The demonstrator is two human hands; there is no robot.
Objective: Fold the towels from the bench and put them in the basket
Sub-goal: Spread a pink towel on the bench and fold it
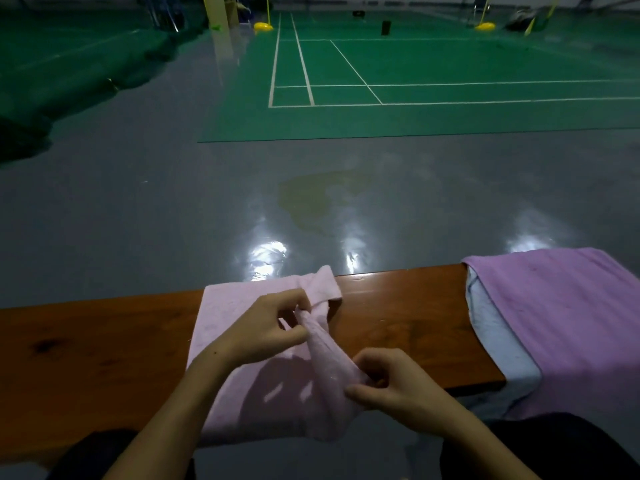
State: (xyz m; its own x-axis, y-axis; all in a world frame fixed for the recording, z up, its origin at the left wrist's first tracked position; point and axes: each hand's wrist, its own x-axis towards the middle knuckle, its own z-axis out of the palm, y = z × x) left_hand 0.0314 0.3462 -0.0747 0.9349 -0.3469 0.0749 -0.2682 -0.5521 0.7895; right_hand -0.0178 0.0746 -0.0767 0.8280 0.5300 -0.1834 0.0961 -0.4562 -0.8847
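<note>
A pale pink towel (228,327) lies across the wooden bench (86,344) in front of me, its near edge hanging over the front. My left hand (266,327) pinches the towel's right edge near the far corner and lifts it off the bench. My right hand (391,379) pinches the same raised edge nearer to me. The lifted strip of cloth runs between the two hands. At the right, a purple towel (561,323) lies over a light blue towel (498,337) on the bench. No basket is in view.
Bare bench wood shows to the left of the pink towel and between it and the stacked towels. Beyond the bench is a glossy grey floor (138,209) and a green badminton court (415,81). My dark-clothed knees sit below the bench's front edge.
</note>
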